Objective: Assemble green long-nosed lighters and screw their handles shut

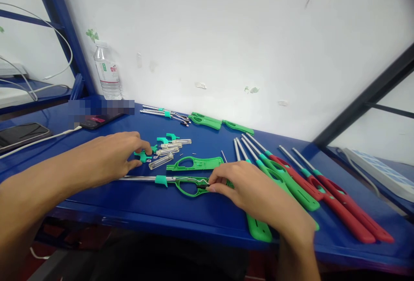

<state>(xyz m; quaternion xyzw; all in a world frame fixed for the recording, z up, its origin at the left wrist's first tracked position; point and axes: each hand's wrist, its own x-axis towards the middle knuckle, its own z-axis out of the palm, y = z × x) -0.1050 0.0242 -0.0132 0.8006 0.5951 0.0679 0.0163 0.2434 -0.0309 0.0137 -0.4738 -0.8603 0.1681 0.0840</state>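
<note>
My left hand (127,154) is above the table, its thumb and index finger apart around a small teal trigger piece (141,156). More teal trigger pieces (162,140) and several clear fuel tubes (161,161) lie just right of it. My right hand (236,182) pinches a small black igniter part (207,187) with a wire, over an opened green lighter half-shell (187,191). A metal lighter rod (142,178) with a teal collar (161,180) extends left from this shell. The matching green half-shell (197,163) lies just behind it.
Assembled green lighters (291,186) and red lighters (347,205) lie to the right. Loose rods with wires (158,112) and green shells (207,120) are by the wall. A water bottle (108,74), phones (24,136) and a white cable (48,142) stand or lie left.
</note>
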